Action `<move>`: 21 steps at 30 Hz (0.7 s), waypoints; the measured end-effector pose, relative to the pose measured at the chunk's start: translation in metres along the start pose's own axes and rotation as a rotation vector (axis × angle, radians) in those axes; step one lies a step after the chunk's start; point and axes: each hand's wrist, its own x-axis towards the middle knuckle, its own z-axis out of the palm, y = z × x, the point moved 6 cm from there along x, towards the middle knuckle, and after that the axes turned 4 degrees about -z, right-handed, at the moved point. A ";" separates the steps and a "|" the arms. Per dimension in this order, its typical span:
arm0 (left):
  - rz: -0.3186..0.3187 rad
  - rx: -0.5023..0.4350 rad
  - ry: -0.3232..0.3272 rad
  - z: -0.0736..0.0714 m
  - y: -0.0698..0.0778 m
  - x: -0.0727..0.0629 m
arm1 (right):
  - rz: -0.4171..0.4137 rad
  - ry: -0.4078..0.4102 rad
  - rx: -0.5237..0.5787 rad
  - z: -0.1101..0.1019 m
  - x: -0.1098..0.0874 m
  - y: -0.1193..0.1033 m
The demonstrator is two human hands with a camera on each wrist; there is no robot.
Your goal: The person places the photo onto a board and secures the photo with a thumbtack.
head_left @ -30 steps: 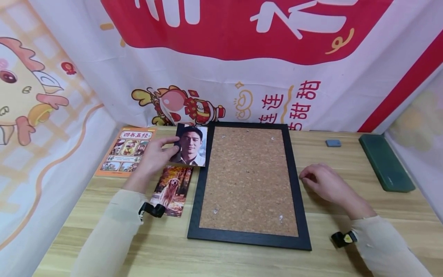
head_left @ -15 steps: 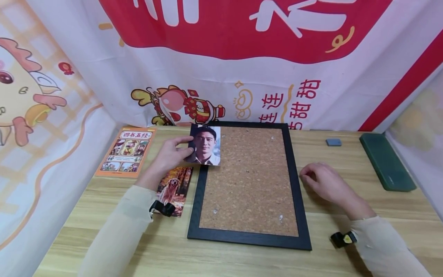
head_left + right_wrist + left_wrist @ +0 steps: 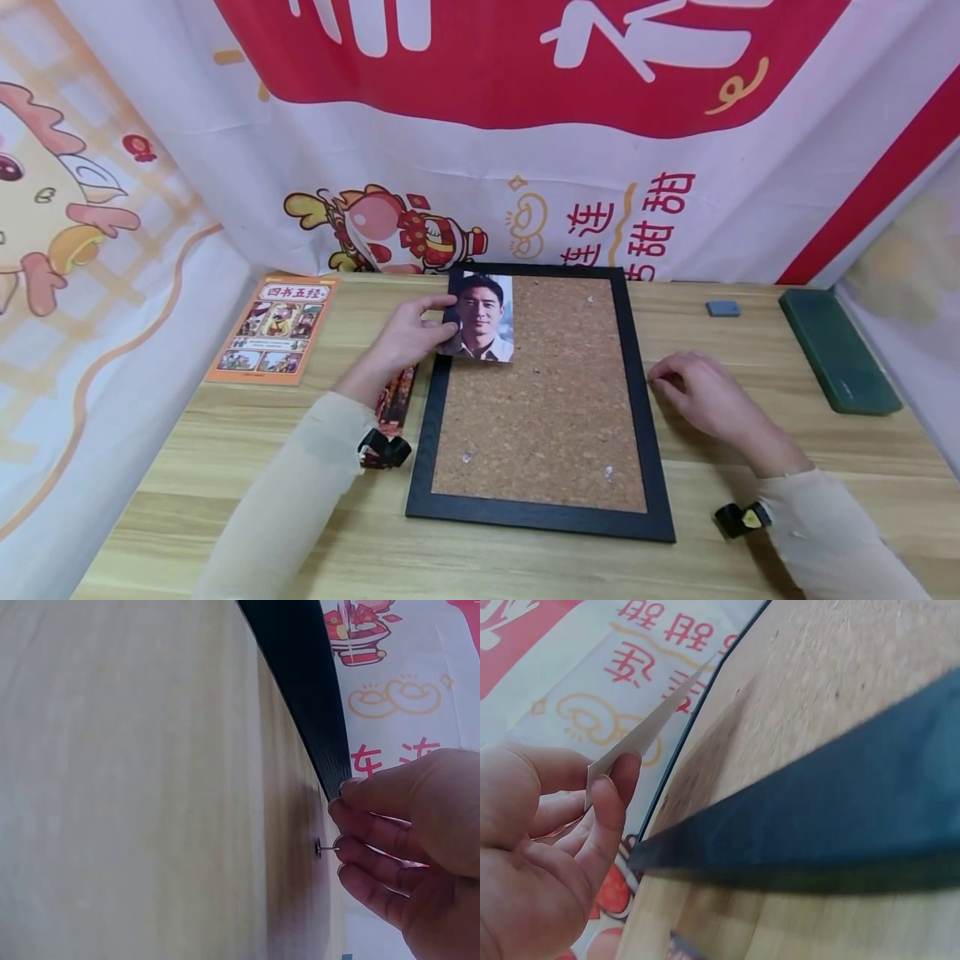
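My left hand [image 3: 412, 333] pinches a photo print of a person [image 3: 480, 321] at its left edge, between thumb and fingers. The print overlaps the upper left corner of a cork board [image 3: 540, 400] with a black frame. In the left wrist view the print [image 3: 641, 739] appears edge-on, tilted over the board. By the frame's right side, my right hand [image 3: 693, 392] has thumb and forefinger tips together. At its fingertips a thumbtack [image 3: 322, 848] shows, its pin towards the fingers. A photo of a dog [image 3: 397, 400] lies partly hidden under the left forearm.
An orange-bordered booklet [image 3: 273, 329] lies at the table's left. At the right are a small blue eraser [image 3: 722, 309] and a dark green case [image 3: 836, 352]. Small silvery spots [image 3: 608, 473] dot the cork. A printed cloth [image 3: 495, 150] hangs behind.
My left hand has carried the photo print of a person rightward, from beside the frame to over the cork board's upper left corner. The right hand has stayed in place.
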 end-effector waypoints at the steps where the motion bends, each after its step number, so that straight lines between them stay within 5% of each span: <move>1: 0.001 -0.001 -0.005 0.003 0.002 0.001 | 0.003 0.000 0.001 0.000 0.000 0.000; 21: -0.009 0.015 -0.079 0.044 0.017 0.026 | 0.031 -0.003 0.035 -0.001 -0.001 -0.003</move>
